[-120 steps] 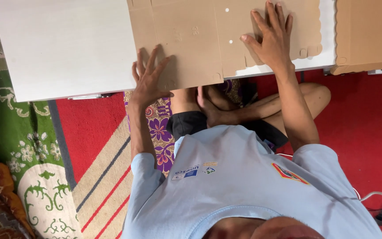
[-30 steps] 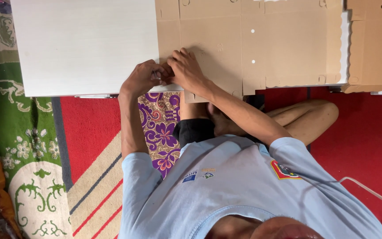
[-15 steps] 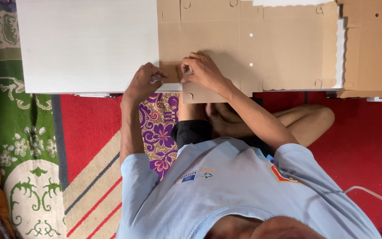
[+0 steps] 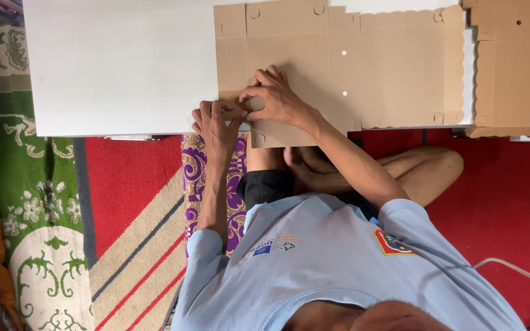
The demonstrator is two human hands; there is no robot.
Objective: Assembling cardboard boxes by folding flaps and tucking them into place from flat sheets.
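Lying under both hands (image 4: 216, 122), flat cardboard sheet's (image 4: 351, 67) near-left corner flap.

A home floor: patterned carpet (image 4: 26, 202) under a low white table (image 4: 118, 67).

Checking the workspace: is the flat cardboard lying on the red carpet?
No, the cardboard lies on the white table, with both hands pressing its near corner.
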